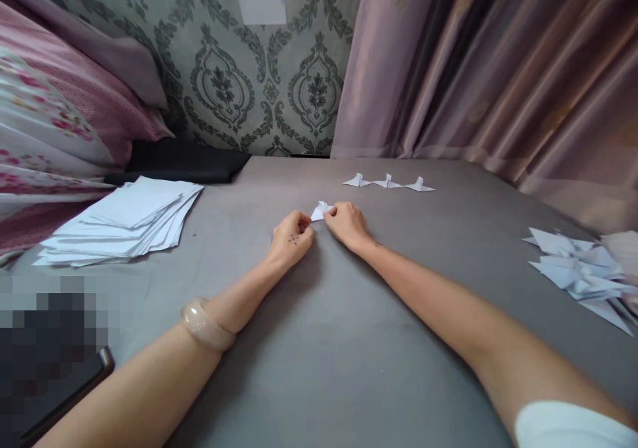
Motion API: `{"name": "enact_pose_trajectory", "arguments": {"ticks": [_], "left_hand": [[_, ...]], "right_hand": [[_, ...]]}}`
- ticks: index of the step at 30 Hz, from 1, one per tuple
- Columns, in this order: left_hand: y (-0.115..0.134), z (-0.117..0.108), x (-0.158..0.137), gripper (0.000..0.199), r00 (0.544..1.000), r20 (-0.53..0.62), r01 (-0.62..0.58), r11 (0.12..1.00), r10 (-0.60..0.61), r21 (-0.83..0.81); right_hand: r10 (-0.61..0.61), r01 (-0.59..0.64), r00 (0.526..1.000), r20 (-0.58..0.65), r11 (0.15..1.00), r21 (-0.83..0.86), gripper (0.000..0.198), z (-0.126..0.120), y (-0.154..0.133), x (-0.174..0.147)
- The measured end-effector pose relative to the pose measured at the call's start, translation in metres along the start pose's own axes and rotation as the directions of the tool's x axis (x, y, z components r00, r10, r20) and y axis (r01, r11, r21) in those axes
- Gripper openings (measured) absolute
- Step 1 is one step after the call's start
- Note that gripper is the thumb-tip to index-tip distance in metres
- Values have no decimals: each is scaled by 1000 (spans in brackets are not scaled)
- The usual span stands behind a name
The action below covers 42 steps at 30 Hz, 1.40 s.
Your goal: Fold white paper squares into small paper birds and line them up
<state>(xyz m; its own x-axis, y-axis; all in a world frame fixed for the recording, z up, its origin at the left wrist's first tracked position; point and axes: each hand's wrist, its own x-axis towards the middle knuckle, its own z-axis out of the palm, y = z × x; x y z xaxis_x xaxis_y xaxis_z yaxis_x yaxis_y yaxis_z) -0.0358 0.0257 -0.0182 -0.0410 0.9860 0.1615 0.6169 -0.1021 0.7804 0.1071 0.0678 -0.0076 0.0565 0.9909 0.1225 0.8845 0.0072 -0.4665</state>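
A small white origami crane [319,210] stands on the grey cloth between my two hands. My left hand [294,235], closed in a pinch, holds its left tip. The fingers of my right hand [347,224] are pinched on its right side and hide part of that wing. Just behind and to the right, three similar cranes [387,181] stand in a row, their wing tips close together.
On the left lies a fanned stack of white paper [124,225], before a folded black item [184,160]. Several folded paper pieces [578,265] are heaped at the right. A dark-edged device [74,395], partly blurred, sits front left. Curtains [448,69] hang behind the right side.
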Motion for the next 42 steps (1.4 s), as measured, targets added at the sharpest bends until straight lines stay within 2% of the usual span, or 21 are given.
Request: {"name": "enact_pose_trajectory", "arguments": {"ticks": [7, 13, 18, 30, 33, 36, 39, 42], "left_hand": [[0, -1, 1, 16, 1000, 6, 8, 1000, -8, -26], [0, -1, 4, 16, 999, 32, -9, 999, 10, -32], [-2, -1, 6, 19, 999, 32, -17, 999, 18, -27], [-1, -2, 7, 25, 1000, 17, 7, 1000, -7, -13], [-4, -7, 9, 25, 999, -8, 31, 999, -31, 4], [-11, -13, 14, 26, 997, -67, 51, 998, -48, 47], [-19, -20, 21, 28, 989, -128, 82, 992, -69, 94], [-25, -27, 28, 30, 977, -192, 132, 975, -97, 180]], "right_hand": [[197, -196, 972, -124, 980, 19, 31, 23, -25, 63], [252, -244, 954, -162, 968, 67, 36, 39, -36, 91], [266, -251, 948, -175, 962, 103, 40, 43, -40, 93], [203, -182, 970, -131, 971, 156, 39, 39, -33, 81], [166, -147, 979, -116, 977, 157, 37, 34, -29, 76], [71, -62, 996, -61, 988, 143, 32, 24, -17, 65], [-84, 79, 996, 26, 985, 150, 23, 8, 4, 49], [-267, 239, 956, 120, 949, 207, 22, -12, 28, 27]]}}
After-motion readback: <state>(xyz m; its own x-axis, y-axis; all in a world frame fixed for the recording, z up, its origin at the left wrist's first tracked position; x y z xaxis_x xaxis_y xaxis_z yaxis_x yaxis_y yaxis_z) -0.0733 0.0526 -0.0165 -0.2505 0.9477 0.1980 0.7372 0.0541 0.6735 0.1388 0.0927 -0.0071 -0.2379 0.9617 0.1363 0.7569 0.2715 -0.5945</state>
